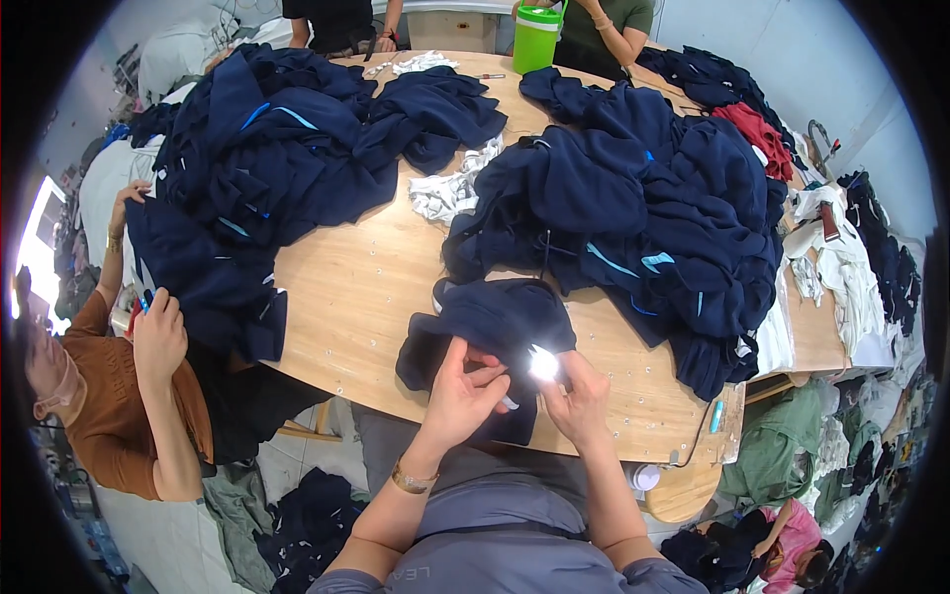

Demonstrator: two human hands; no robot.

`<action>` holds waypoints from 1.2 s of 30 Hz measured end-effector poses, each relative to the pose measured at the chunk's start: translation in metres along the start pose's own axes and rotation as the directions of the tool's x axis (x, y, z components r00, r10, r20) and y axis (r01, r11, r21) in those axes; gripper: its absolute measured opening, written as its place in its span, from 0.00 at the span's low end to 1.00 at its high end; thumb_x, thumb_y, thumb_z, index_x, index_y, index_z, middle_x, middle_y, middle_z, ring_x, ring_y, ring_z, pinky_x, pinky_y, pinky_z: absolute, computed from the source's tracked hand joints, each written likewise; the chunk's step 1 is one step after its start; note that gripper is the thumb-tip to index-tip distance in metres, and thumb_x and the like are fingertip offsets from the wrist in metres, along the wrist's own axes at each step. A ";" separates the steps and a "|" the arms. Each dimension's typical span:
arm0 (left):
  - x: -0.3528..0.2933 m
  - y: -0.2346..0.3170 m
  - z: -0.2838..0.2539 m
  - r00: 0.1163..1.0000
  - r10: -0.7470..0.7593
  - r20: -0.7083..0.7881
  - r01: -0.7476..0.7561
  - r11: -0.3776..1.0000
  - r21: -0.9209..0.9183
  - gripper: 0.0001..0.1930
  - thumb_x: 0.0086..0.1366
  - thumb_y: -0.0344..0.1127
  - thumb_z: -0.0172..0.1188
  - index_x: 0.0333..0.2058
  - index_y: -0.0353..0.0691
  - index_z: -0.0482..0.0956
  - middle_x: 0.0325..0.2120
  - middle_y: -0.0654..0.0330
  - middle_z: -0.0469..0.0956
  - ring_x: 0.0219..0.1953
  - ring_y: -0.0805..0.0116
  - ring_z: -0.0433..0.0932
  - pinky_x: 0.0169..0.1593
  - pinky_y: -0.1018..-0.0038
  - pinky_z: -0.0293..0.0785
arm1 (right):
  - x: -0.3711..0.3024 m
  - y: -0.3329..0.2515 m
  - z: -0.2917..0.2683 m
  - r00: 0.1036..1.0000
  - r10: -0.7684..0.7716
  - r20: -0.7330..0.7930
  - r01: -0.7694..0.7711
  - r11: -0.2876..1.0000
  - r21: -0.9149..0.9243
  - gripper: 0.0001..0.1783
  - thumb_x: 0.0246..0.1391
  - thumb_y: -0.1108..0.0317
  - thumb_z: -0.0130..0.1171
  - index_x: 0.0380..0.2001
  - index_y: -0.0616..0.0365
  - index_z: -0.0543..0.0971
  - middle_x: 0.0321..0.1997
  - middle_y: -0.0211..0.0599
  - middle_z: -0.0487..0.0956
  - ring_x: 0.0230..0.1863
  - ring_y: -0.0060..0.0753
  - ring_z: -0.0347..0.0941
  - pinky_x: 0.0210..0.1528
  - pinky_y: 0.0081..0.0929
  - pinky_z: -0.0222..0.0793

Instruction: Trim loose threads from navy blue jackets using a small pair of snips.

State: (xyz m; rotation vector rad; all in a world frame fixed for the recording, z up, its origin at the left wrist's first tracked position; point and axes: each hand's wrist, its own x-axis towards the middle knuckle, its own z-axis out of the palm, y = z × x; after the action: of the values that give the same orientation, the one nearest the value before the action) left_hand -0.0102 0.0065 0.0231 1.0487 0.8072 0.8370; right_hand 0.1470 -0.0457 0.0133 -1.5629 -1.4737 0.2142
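A navy garment lies bunched at the table's near edge, part of it hanging over. My left hand pinches its cloth, thumb and fingers drawn together. A small white tag shows beside those fingers. Just to the right, my right hand is closed on a small shiny pointed tool, like thread snips. Strong glare washes out most of the tool, so its exact shape is hard to tell. Its tip is close to the cloth and to my left fingertips.
Large heaps of navy garments cover the table. White cloth scraps lie between them. A co-worker at left handles navy cloth with a blue tool. A green bucket stands at the far edge; a light-blue tool lies right.
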 end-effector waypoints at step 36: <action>0.002 0.012 -0.010 0.984 -0.018 0.178 0.037 0.994 -0.102 0.33 0.52 0.18 0.61 0.55 0.33 0.54 0.27 0.59 0.77 0.34 0.75 0.77 0.43 0.80 0.75 | 0.003 0.016 0.018 0.958 -0.284 0.048 0.286 0.913 -0.293 0.17 0.42 0.55 0.65 0.17 0.52 0.70 0.15 0.27 0.64 0.14 0.29 0.61 0.18 0.24 0.56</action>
State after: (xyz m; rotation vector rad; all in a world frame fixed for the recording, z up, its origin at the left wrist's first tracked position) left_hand -0.0203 0.0151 0.0312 1.0009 0.6195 0.7436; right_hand 0.1467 -0.0315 -0.0060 -1.5523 -1.7791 -0.1841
